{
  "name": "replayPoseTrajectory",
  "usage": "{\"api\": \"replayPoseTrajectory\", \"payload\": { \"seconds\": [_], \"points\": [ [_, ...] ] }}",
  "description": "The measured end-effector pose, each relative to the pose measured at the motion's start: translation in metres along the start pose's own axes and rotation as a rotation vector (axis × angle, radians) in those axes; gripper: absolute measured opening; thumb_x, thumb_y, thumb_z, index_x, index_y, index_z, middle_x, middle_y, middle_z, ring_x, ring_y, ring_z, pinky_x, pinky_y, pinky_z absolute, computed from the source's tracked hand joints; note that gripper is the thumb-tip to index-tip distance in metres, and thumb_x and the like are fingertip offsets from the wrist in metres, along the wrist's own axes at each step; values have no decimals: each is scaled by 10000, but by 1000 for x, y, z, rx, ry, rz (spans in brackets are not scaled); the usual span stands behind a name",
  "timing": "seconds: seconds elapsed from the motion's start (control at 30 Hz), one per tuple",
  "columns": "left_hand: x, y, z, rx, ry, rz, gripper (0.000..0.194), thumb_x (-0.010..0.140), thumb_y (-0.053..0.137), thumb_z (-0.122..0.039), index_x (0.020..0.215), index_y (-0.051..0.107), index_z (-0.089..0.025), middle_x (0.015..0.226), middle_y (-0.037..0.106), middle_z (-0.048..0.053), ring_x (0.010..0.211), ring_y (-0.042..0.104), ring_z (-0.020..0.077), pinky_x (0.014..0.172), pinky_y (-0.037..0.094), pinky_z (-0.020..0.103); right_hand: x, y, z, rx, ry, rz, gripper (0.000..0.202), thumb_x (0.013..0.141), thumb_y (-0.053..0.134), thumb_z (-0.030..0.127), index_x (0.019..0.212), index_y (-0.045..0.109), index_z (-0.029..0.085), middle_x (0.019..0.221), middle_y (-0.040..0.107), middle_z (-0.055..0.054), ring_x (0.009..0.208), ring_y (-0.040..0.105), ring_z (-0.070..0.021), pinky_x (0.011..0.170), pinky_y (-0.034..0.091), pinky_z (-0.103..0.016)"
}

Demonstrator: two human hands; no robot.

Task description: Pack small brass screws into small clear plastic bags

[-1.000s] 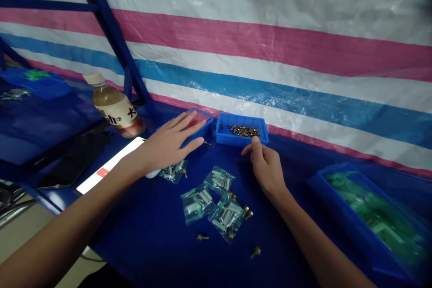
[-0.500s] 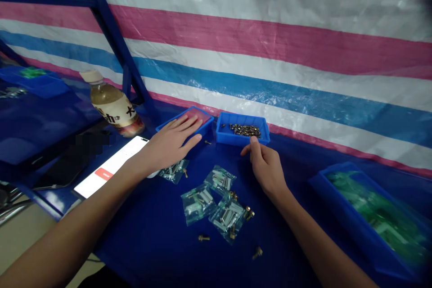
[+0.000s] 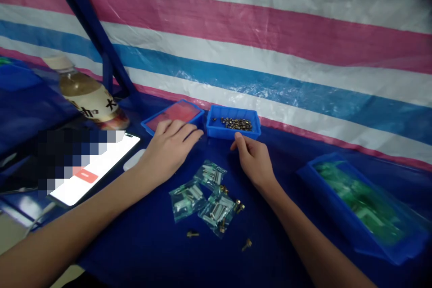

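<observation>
My left hand is palm down just in front of the blue tray with red contents, its fingers bent and a small dark bit at the index fingertip. My right hand has curled fingers by the front edge of the blue bin of screws; whatever it may hold is hidden. Between my hands lie clear bags of metal parts, one at the back, one at left and one at right. Loose brass-coloured screws lie around them, one at the front and another to its left.
On the right stands a blue bin of green bags. A drink bottle, a lit phone and a white object are at left. Behind the table hangs a striped sheet.
My left hand has drawn back from the red contents of the tray toward the table, its fingers now more bent. The loose screw near the tray is out of sight. The view has shifted.
</observation>
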State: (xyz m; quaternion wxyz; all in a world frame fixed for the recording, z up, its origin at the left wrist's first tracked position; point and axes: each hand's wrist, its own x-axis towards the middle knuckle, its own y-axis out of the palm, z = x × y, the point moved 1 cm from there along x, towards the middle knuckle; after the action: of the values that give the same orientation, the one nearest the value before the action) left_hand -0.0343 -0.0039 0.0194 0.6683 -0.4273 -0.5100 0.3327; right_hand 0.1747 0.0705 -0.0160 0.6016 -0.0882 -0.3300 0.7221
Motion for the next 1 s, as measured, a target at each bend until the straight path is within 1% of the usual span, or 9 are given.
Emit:
{"api": "replayPoseTrajectory", "payload": {
  "seconds": [0.07,0.2,0.27,0.33,0.5,0.6,0.7,0.9,1.0],
  "points": [
    [-1,7,-4,1,58,57,446,916,368,-154,1335,503,-226,1223,616,114,1128,523,296,940,400,494,1,0,1,-20,-18,3,541,933,344,563,670,652,205,518,523,19,498,466,-121,502,247,-240],
    [3,13,-11,50,58,164,493,851,377,-63,1320,513,-125,1340,528,165,1150,506,311,930,430,465,0,0,2,-46,-32,22,522,933,349,556,685,653,212,516,522,21,490,461,-121,495,241,-238],
    [6,13,-13,59,65,227,492,835,371,-33,1297,528,-97,1299,556,171,1116,523,297,920,448,437,0,0,2,-64,-35,22,513,929,360,557,681,650,214,505,514,20,489,461,-123,492,237,-238],
    [6,12,-12,43,78,257,473,839,359,-28,1265,552,-100,1199,611,154,1059,545,275,894,468,405,-1,1,2,-75,-45,20,513,932,353,554,680,646,216,509,521,17,490,465,-125,493,238,-238],
    [-5,10,-4,-99,53,167,413,870,345,-99,1179,611,-164,1035,646,127,997,563,271,815,503,397,-3,1,7,-140,-113,31,500,951,316,539,747,642,219,518,528,16,477,470,-123,499,252,-238],
    [-14,12,-2,-138,74,141,467,850,352,-107,1255,567,-196,1068,625,126,1024,555,284,771,520,399,-6,1,10,-221,-173,67,466,958,322,523,780,629,221,526,536,21,486,491,-116,511,256,-234],
    [-23,13,-1,-160,81,163,540,820,363,-95,1320,510,-237,1130,594,118,1060,546,288,729,531,382,-10,3,13,-317,-240,129,427,963,334,503,821,626,226,558,564,18,516,523,-117,522,251,-232],
    [-34,15,-8,-299,77,167,552,792,361,-133,1294,517,-302,1155,588,85,1099,543,295,754,538,393,-13,6,16,-456,-292,218,416,971,317,495,885,636,241,578,593,12,523,534,-123,525,241,-240],
    [-35,16,-9,-272,97,153,595,764,341,-129,1310,491,-312,1160,589,87,1115,528,309,766,533,432,-14,7,17,-467,-311,242,395,967,330,495,932,638,249,596,615,14,535,547,-124,527,246,-239]
  ]
}}
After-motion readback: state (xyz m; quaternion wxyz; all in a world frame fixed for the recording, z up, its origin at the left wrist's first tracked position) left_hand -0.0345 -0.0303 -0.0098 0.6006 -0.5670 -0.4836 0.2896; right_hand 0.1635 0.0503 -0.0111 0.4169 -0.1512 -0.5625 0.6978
